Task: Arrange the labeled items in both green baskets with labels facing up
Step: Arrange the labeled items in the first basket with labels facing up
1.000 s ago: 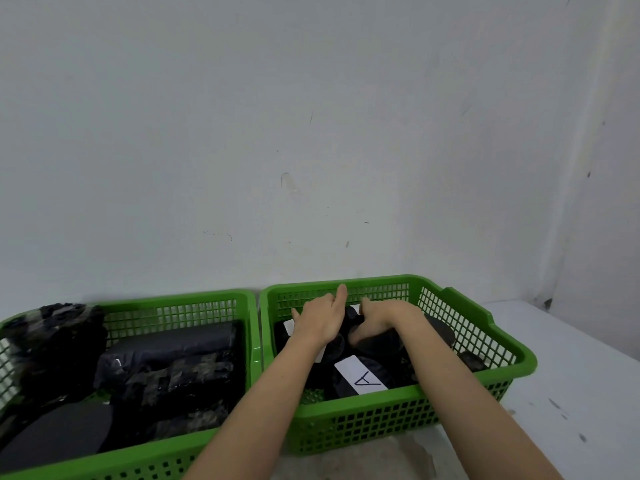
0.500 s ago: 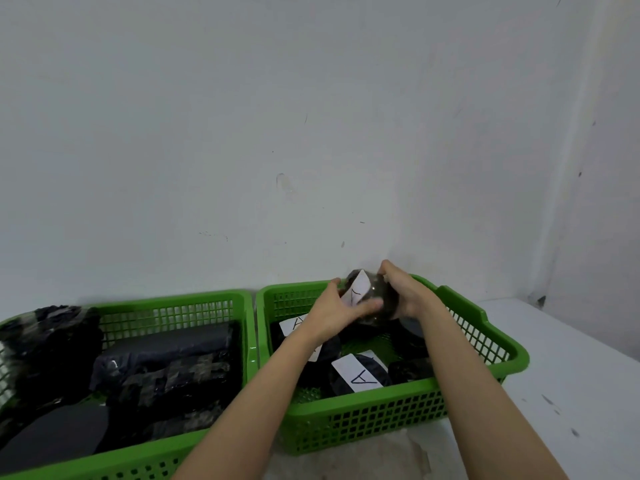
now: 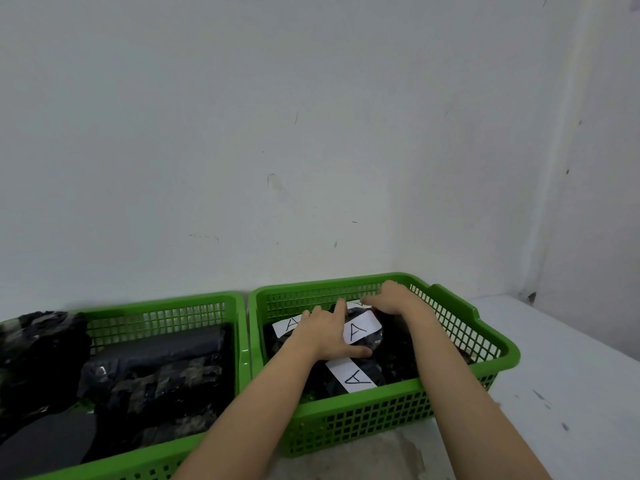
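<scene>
Both hands are inside the right green basket [image 3: 450, 420], which stands at the tabletop's [image 3: 571, 393] right end against the wall. The left hand [image 3: 327, 336] presses flat, fingers spread, on a dark wrapped bundle [image 3: 372, 341] whose white "A" label [image 3: 360, 329] faces up; the right hand [image 3: 393, 301] cups its far edge, grasping loosely. Two other "A" labels show nearby. The left green basket [image 3: 162, 459] holds dark bundles with no labels visible. Risk: the slippery wrap may let the bundle roll label-down when released, or bury neighbouring labels.
</scene>
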### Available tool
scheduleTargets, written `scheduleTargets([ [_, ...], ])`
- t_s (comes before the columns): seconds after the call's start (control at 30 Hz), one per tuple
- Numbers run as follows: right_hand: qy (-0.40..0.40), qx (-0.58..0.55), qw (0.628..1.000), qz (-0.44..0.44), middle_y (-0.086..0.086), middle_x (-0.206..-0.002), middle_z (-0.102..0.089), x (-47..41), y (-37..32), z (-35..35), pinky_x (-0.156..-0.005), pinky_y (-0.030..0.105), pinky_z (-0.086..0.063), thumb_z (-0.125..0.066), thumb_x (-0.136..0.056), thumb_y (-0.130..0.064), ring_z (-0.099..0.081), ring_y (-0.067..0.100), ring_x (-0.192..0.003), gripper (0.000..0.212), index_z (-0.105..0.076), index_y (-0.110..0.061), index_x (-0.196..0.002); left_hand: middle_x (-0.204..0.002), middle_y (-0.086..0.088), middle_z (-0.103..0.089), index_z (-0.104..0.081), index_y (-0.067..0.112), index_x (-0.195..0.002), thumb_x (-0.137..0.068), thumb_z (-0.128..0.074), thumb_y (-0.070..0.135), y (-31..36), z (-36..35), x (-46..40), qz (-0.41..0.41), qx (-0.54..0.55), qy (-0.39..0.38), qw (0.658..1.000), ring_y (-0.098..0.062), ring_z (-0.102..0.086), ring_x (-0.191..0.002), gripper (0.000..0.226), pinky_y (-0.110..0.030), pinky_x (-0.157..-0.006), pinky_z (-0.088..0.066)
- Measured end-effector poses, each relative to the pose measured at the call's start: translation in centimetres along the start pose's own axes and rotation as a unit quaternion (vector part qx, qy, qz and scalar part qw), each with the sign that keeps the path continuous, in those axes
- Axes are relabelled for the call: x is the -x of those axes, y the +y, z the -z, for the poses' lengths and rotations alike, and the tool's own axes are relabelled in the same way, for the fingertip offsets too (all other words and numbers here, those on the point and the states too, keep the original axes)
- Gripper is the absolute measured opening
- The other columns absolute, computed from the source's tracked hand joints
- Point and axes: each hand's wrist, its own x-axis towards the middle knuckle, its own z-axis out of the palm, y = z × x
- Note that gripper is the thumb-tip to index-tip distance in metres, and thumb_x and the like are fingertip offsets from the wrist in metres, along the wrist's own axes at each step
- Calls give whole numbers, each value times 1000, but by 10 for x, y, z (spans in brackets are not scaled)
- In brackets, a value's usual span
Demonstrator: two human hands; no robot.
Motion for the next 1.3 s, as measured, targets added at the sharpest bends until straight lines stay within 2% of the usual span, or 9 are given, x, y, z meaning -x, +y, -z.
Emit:
scheduleTargets([
  [0.13,58,70,996,-13,16,-116,-62,-3,5,6,-95,36,-41,-57,-83,-29,-54,33,-116,29,-60,-6,-102,-141,-20,-43,-27,26,-145,-81,-39,70,0,-1,3,-13,-41,-62,997,-35,-29,-133,79,-49,-108,-23],
  [0.23,-28,137,990,-29,11,-109,-60,-1,7,13,-77,29,-46,-62,-77,-24,-58,26,-97,27,-54,-10,-99,-144,-23,-37,-20,32,-148,-82,-33,72,-2,-3,3,-13,-40,-86,995,-37,-22,-137,79,-50,-110,-20],
  [0.43,-101,164,981,-25,9,-132,-56,3,25,17,-91,34,-47,-77,-69,-28,-56,28,-116,66,-52,-9,-127,-146,-17,-36,-31,27,-145,-84,-25,72,1,-2,0,11,11,-69,997,-33,-24,-136,76,-47,-109,-21],
  [0.6,74,-77,994,-8,13,-124,-57,3,39,23,-89,34,-44,-74,-70,-36,-54,28,-109,57,-53,-11,-117,-143,-14,-39,-37,11,-139,-89,-26,64,3,1,0,26,94,28,995,-29,-31,-134,73,-45,-109,-26],
  [0.7,187,-332,924,-25,15,-117,-60,3,33,30,-79,31,-43,-63,-76,-42,-53,27,-96,36,-57,-14,-99,-144,-12,-40,-32,10,-142,-91,-26,60,5,3,-1,15,160,67,985,-27,-32,-134,72,-43,-110,-27],
  [0.83,-52,-594,799,-84,11,-92,-62,10,30,39,-72,35,-49,-50,-82,-40,-57,27,-85,29,-61,-14,-90,-151,-13,-33,-15,6,-149,-87,-39,61,8,2,-2,-25,244,47,968,-28,-31,-138,86,-43,-114,-28],
  [1.03,-131,-438,889,-15,20,-128,-60,15,21,27,-69,33,-53,-44,-96,-33,-64,26,-90,40,-60,-4,-119,-135,-2,-52,-37,14,-137,-85,-62,37,11,4,-1,-87,345,76,931,-19,-49,-124,62,-25,-95,-40],
  [1.17,-98,-408,908,3,10,-110,-71,13,24,31,-75,38,-55,-53,-83,-58,-67,26,-100,58,-65,-8,-110,-133,-1,-56,-42,14,-135,-84,-63,38,12,5,-3,-84,357,115,923,-10,-52,-115,60,-12,-85,-39],
  [1.3,-49,-376,925,14,11,-103,-71,14,30,31,-76,36,-54,-72,-78,-31,-67,26,-91,52,-61,-1,-118,-139,0,-52,-28,15,-146,-81,-62,47,14,2,-4,-68,414,79,904,-6,-53,-106,80,-7,-81,-38],
])
